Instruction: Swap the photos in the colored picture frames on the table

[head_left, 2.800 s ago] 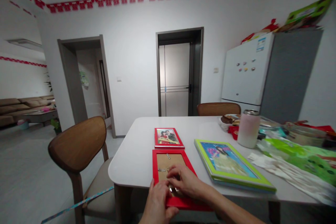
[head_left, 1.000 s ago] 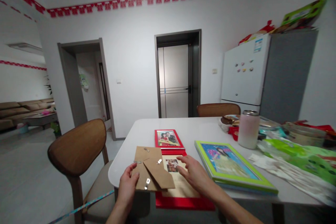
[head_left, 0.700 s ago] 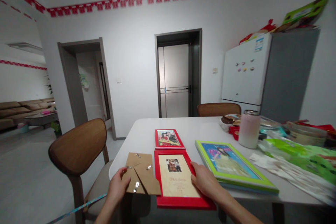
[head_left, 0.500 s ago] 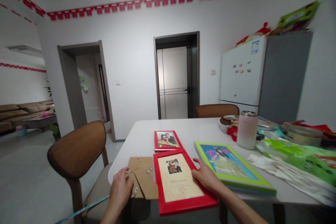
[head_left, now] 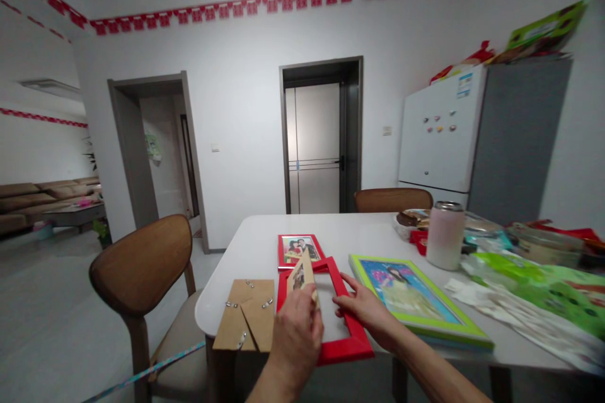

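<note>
My left hand [head_left: 297, 330] is closed on a cream paper insert [head_left: 309, 276] with a small printed photo, which stands tilted above the red picture frame [head_left: 346, 330]. Through the frame's opening the white tabletop shows. My right hand [head_left: 366, 310] grips the frame's right side, thumb on top and fingers curled at the inner edge. Left of the frame lies a brown backing board [head_left: 250, 321] with small metal clips and a stand flap. Behind the red frame is a second red frame [head_left: 283, 255] holding a photo of two people, partly covered by the insert.
A green-edged picture frame [head_left: 420, 321] lies on the table [head_left: 236, 252] to the right. Beyond it are a pink bottle [head_left: 445, 236], white gloves [head_left: 505, 312] and green packaging [head_left: 558, 289]. A wooden chair [head_left: 142, 264] stands at the left, another chair [head_left: 393, 199] behind the table.
My left hand has moved right from the backing board and lifted the paper insert out of the red frame. My right hand still holds the frame, which has shifted slightly.
</note>
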Motion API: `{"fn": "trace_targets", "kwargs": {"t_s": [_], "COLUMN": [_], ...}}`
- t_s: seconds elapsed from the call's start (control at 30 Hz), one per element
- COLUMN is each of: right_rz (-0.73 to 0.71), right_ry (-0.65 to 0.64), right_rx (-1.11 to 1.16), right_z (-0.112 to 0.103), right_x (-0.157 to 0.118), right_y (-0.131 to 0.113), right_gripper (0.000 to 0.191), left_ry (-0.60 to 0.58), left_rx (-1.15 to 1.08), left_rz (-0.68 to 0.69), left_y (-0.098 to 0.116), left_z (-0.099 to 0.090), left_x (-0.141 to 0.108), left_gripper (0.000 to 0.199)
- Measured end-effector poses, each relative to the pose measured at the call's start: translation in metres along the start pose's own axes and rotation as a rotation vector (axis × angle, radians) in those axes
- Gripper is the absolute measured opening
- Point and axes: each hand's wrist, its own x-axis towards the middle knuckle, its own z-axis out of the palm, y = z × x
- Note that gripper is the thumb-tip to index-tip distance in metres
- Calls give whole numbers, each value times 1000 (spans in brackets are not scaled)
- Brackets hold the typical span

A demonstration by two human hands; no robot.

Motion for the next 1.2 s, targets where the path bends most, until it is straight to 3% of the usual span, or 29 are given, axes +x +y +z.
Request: {"fn": "trace_targets", "kwargs": {"t_s": [0.17, 0.33, 0.43, 0.63, 0.83, 0.97, 1.1, 1.2], "right_rz": [-181, -236, -250, -282, -306, -373, -135, 54], "right_ry": [105, 158, 152, 129, 164, 171, 2, -133], "right_rx": [-651, -982, -1072, -1111, -1085, -825, -352, 49], "right_z": [-8, -4, -1, 0, 1, 23, 66, 93], "right_x": [12, 15, 14, 16, 14, 9, 15, 21], "right_y": [25, 46, 51, 57, 56, 46, 38, 30], "right_gripper": [46, 42, 37, 37, 38, 44, 53, 48], "left_ry": [312, 318, 249, 127, 8, -13, -90, -185], "left_rx": [-91, -182, -112, 145, 334, 385, 305, 220], "left_rz": [-360, -629, -637, -522, -434, -356, -241, -178], "left_y": [-43, -89, -101, -98, -95, -88, -77, -70], "left_z": [-40, -47, -42, -48, -45, -39, -32, -24], "left_x": [-13, -51, -65, -66, -65, -64, -58, -52], "left_gripper": [37, 40, 40, 34, 34, 37, 44, 53]}}
